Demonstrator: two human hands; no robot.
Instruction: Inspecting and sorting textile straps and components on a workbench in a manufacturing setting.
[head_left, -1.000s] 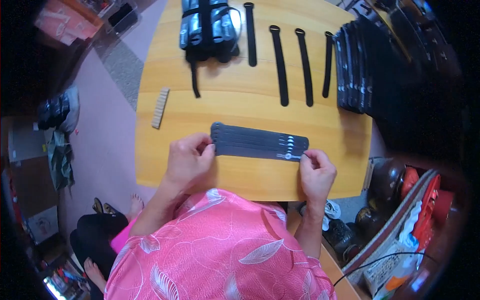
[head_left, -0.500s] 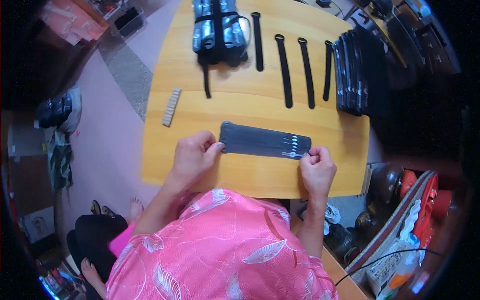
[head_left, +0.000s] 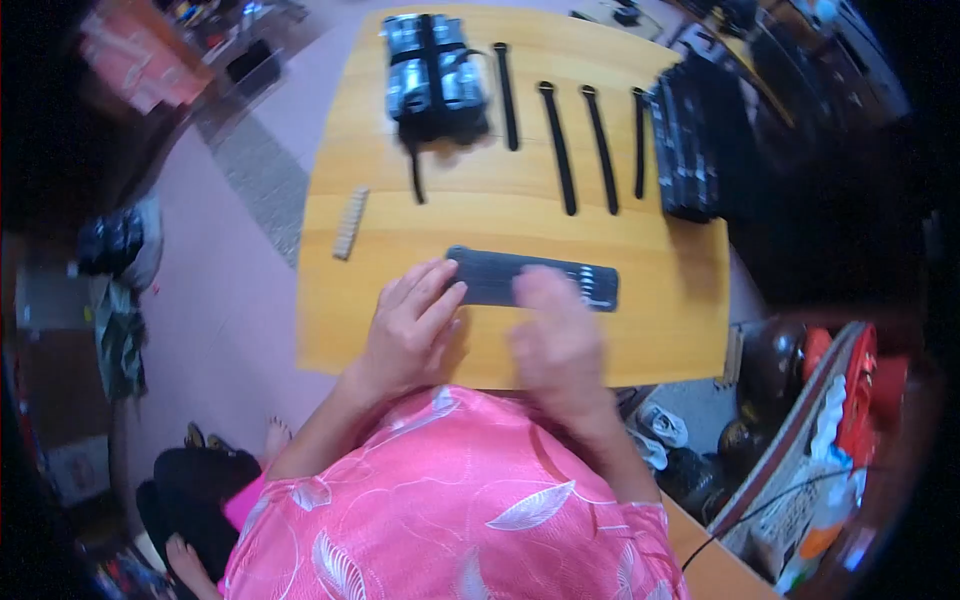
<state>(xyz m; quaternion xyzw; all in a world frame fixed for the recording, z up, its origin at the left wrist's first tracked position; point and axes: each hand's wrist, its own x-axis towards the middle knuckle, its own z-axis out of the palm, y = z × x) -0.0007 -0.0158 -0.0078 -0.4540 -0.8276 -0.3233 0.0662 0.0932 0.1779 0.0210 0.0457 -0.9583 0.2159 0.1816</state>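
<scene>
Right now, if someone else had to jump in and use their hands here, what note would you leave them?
Left hand: open, flat, fingertips on the left end of the flat black rectangular pad.
Right hand: blurred in motion over the pad's middle; grip unclear.
The pad lies lengthwise near the front edge of the yellow wooden table.
Farther back: four loose black straps in a row, a strapped black-and-silver bundle left of them, a stack of black pads at the right, and a small beige ridged strip at the left.
Done: one bundle strapped. Left: the straps lie unused.
</scene>
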